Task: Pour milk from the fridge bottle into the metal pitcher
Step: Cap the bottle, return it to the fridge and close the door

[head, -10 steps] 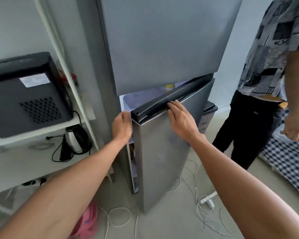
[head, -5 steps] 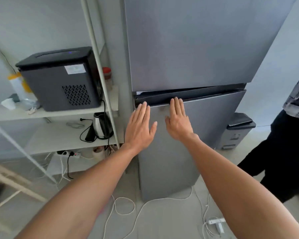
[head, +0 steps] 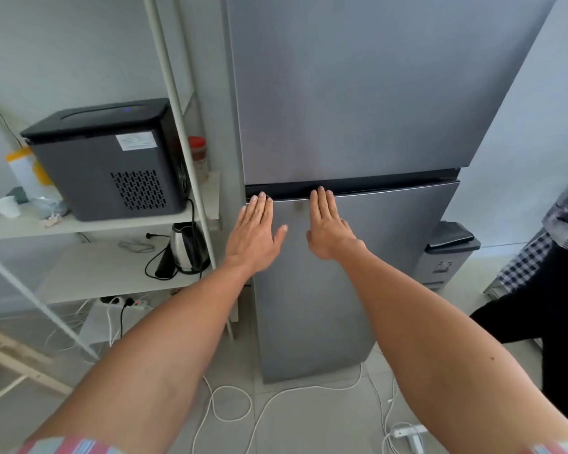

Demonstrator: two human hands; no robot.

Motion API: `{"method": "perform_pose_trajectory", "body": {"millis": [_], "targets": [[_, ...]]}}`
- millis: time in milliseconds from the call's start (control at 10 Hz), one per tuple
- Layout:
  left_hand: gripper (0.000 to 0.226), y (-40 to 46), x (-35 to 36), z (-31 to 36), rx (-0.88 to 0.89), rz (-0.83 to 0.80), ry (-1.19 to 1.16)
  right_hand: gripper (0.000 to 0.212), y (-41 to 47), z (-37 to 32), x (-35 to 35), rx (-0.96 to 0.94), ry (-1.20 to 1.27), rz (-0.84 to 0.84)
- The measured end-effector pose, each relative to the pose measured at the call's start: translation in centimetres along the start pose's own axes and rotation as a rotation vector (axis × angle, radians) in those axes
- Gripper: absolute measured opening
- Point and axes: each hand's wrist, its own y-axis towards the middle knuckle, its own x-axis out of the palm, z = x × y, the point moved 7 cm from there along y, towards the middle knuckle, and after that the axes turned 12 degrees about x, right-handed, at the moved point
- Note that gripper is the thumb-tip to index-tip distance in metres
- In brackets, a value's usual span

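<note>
Both palms flat on the shut lower fridge door

The left hand (head: 255,231) and right hand (head: 326,226), fingers straight, press the lower door (head: 358,257) at frame centre; it stood ajar a second ago, now closed. Bottle and pitcher are out of sight.

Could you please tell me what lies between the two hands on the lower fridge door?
In the head view, only bare grey door surface of the lower fridge door separates the left hand from the right hand.
</note>
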Motion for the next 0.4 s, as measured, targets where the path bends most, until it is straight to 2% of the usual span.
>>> {"method": "perform_pose_trajectory", "body": {"millis": [400], "targets": [[0.073, 0.99, -0.17, -0.96, 0.052, 0.064, -0.01, 0.091, 0.87, -0.3, 0.18, 0.04, 0.017, -0.021]]}}
